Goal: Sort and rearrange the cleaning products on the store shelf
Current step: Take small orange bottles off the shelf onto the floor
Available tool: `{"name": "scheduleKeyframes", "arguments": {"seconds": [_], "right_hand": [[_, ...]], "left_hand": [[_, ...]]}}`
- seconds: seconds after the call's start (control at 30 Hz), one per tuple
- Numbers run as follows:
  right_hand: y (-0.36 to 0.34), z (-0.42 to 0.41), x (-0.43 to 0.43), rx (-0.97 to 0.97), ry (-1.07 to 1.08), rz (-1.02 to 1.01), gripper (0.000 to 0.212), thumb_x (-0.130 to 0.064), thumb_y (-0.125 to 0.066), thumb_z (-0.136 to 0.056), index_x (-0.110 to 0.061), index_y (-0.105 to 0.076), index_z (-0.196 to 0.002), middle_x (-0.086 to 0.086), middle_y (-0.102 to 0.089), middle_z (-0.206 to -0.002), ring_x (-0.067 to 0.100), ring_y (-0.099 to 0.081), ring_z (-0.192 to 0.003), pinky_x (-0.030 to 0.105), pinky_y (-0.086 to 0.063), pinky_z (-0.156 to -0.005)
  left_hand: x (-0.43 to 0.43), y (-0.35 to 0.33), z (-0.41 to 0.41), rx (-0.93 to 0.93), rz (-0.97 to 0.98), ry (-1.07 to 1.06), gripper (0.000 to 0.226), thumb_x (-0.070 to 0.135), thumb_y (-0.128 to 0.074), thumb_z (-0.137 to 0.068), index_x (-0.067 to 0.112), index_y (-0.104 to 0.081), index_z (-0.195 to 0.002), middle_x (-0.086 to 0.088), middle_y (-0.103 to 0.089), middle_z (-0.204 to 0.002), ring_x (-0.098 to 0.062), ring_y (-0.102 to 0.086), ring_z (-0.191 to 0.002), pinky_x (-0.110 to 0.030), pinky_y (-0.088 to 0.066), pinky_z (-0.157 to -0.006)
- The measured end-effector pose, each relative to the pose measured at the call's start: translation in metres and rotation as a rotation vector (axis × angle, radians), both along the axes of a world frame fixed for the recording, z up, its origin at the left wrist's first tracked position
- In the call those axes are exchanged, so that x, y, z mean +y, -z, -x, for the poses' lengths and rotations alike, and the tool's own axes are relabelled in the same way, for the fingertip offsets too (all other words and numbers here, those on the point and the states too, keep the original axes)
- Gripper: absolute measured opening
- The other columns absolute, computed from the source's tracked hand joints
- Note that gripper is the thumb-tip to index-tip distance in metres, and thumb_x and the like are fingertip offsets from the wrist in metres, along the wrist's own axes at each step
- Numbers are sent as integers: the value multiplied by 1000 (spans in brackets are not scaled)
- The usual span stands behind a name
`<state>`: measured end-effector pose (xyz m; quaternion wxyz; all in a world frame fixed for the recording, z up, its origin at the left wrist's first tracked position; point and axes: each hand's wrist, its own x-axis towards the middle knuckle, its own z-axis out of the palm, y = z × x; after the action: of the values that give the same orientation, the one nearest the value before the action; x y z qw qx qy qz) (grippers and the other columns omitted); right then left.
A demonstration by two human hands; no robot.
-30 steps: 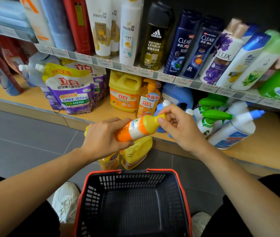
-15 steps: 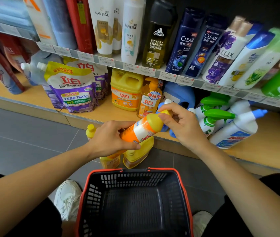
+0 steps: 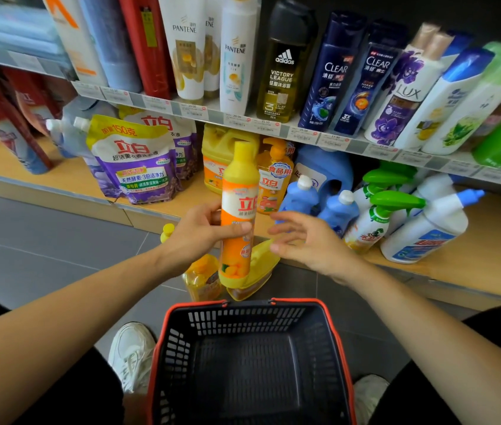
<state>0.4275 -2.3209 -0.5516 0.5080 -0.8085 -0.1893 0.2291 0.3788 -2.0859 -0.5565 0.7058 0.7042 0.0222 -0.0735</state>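
Left hand [image 3: 200,234] wraps upright orange bottle [image 3: 238,216]; right hand [image 3: 301,240] spread, empty; one-handed grip risks slip, toppling yellow bottles [image 3: 252,271] below.

Bright, even store light; wide-angle bending and blur toward the edges.

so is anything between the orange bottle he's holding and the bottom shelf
Nothing visible blocks it. The left hand holds the orange dish soap bottle upright in front of the bottom shelf, whose front strip is bare there. The yellow jug and pump bottle stand further back; the right hand is open beside it.
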Motion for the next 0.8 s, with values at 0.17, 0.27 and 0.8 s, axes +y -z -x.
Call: {"name": "scheduleKeyframes", "arguments": {"seconds": [0.17, 0.27, 0.8], "right_hand": [[16, 20, 20, 118, -78, 17, 68, -14, -85, -77, -20, -49, -134, 2, -65, -122, 18, -67, -105, 31, -57, -92], [19, 24, 27, 147, -14, -106, 64, -11, -87, -73, -23, -50, -125, 1, -65, -119, 24, -67, -108, 36, -57, -92], [-11, 2, 12, -244, 384, -329, 57, -33, -93, -57, -37, -65, -107, -15, -69, -109, 5, -67, -101, 20, -56, -70]], "left_hand": [[0, -7, -3, 36, 100, -107, 48, 35, -75, -78, 16, -65, -121, -2, -77, -109, -19, -74, -101, -33, -61, -83], [4, -8, -4, 37, 144, -137, 46, 37, -72, -79, 15, -66, -119, -2, -77, -109, -18, -74, -101, -32, -62, -81], [15, -8, -10, 158, -296, -86, 66, 69, -57, -82, 6, -75, -93, -5, -79, -82, -21, -76, -80, -26, -56, -64]]}}
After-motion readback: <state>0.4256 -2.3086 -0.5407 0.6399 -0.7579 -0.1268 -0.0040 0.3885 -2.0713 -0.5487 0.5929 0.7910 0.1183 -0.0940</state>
